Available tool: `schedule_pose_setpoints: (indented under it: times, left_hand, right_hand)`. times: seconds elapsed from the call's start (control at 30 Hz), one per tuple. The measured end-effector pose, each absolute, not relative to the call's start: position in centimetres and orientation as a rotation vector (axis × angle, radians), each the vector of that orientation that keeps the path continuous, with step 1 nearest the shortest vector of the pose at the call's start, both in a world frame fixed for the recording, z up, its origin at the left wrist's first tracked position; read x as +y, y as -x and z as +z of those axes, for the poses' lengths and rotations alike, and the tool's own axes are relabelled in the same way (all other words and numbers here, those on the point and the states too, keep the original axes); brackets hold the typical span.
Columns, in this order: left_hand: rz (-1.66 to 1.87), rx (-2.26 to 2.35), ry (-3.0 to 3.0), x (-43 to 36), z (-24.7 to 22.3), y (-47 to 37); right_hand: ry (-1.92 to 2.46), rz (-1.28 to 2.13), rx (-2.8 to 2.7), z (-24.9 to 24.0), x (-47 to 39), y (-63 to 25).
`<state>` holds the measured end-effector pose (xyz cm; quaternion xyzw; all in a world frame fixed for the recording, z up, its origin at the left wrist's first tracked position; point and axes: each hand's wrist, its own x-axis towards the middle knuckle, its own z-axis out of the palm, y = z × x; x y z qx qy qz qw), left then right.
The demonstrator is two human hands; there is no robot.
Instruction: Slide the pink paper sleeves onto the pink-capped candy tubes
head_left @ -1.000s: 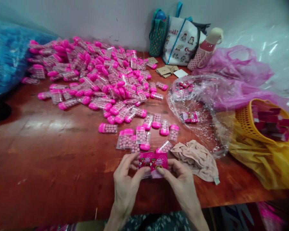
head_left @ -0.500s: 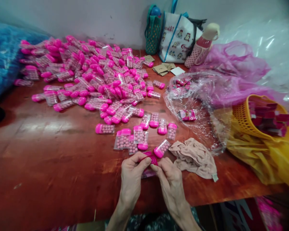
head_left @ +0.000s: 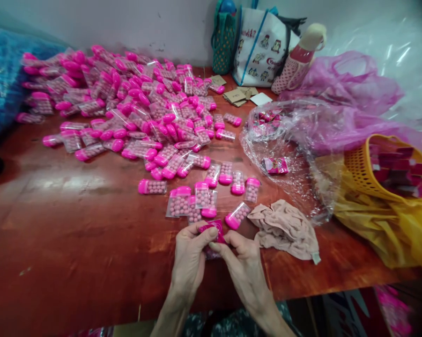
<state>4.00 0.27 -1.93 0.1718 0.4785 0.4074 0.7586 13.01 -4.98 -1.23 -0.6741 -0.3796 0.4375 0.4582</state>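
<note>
The left hand point(head_left: 190, 252) and right hand point(head_left: 241, 260), positioned close together, grip the pink printed card point(head_left: 215, 230) between thumbs and fingers (its lower portion is partly hidden) near the table's point(head_left: 108, 248) front edge.

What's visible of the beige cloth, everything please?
The cloth is pinkish-beige, soft-looking thin fabric, crumpled into a loose heap of folds, not laid flat. A small pale tag sticks out at its near right corner. It lies on the reddish-brown table, near side of the clear plastic. The right hand is just left of it; whether they touch is unclear. Its underside is hidden.
</note>
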Motion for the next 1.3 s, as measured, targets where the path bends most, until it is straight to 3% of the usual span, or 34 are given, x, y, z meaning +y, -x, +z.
schedule_pose_setpoints:
  times: [0.53,0.83,1.3]
  left_hand:
    - [1.087,1.183,-0.647,0.8,-2.3,-3.3]
    - [1.178,1.176,-0.680,1.0,-2.5,-2.8]
    - [0.872,1.138,-0.790,1.8,-1.8,0.7]
  right_hand:
    - [1.609,0.851,-1.087,-1.2,-4.0,-13.7]
    - [1.456,1.363,-0.569,-1.6,-4.1,-13.4]
    - [1.500,1.236,-0.768,-0.9,-4.0,-13.7]
